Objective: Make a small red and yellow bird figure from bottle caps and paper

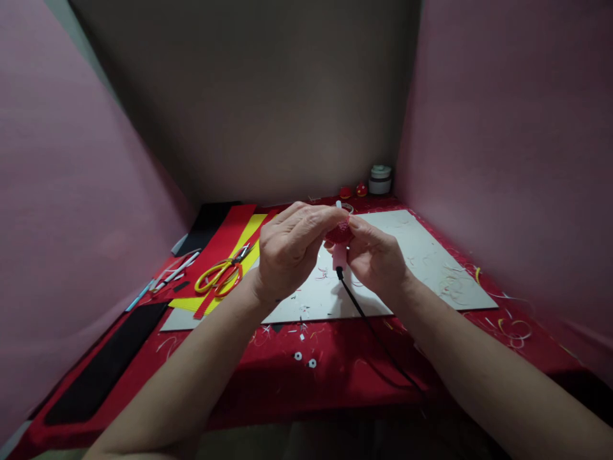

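Note:
My left hand is closed, with its fingertips on a small, round, red piece with a bumpy surface. From the other side, the thumb of my right hand meets the same piece. A pink corded tool stands upright between the hands, its handle against my right fingers. Out of its lower end runs a black cord. A white tip shows above the fingers. The fingers hide most of the red piece and part of the tool. Both hands are raised over a pale board.
Yellow-and-orange-handled scissors lie on red and yellow strips at left, near pens and a black strip. Paper scraps litter the red cloth. Two small red figures and a white jar stand at the back.

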{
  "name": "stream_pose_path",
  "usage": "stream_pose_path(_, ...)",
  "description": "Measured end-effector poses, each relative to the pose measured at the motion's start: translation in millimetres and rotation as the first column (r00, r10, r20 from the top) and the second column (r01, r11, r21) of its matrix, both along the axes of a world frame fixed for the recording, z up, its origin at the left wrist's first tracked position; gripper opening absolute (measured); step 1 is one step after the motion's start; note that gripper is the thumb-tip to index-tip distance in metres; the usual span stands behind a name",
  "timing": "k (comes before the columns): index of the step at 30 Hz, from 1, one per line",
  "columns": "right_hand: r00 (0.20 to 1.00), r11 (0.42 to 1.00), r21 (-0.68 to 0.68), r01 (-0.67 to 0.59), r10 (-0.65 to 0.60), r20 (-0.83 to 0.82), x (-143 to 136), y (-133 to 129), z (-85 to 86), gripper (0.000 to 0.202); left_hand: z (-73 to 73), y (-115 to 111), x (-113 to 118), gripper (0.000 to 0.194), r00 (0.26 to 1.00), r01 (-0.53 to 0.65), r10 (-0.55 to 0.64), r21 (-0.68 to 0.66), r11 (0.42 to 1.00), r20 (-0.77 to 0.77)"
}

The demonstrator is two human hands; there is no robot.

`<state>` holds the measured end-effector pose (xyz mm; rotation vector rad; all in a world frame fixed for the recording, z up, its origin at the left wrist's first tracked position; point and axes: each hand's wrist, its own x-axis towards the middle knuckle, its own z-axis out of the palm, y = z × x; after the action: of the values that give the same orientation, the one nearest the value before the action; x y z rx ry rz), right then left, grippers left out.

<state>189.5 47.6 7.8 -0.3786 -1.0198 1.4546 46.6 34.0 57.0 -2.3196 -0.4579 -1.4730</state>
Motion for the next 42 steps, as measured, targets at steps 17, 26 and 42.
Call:
stream_pose_path(17, 0.998, 0.999, 0.008, -0.039, 0.039, -0.049, 1.9, -1.7, 0.6, 0.012, 13.1, -2.9, -8.5, 0.013, 0.999, -0.035, 0.034, -0.031, 0.999, -0.024)
stream_pose_path(26, 0.997, 0.998, 0.028, -0.058, 0.059, -0.055, 3.3, 1.2, -2.0, 0.011, 8.1, 6.2, -2.9, 0.008, 0.995, -0.021, 0.025, 0.048, 0.999, -0.092)
stream_pose_path(42, 0.999, 1.000, 0.022, -0.012, 0.013, -0.050, 3.3, 0.3, 0.1, 0.016, 7.2, 1.4, -1.6, 0.014, 0.997, -0.031, 0.026, -0.083, 0.996, -0.067)
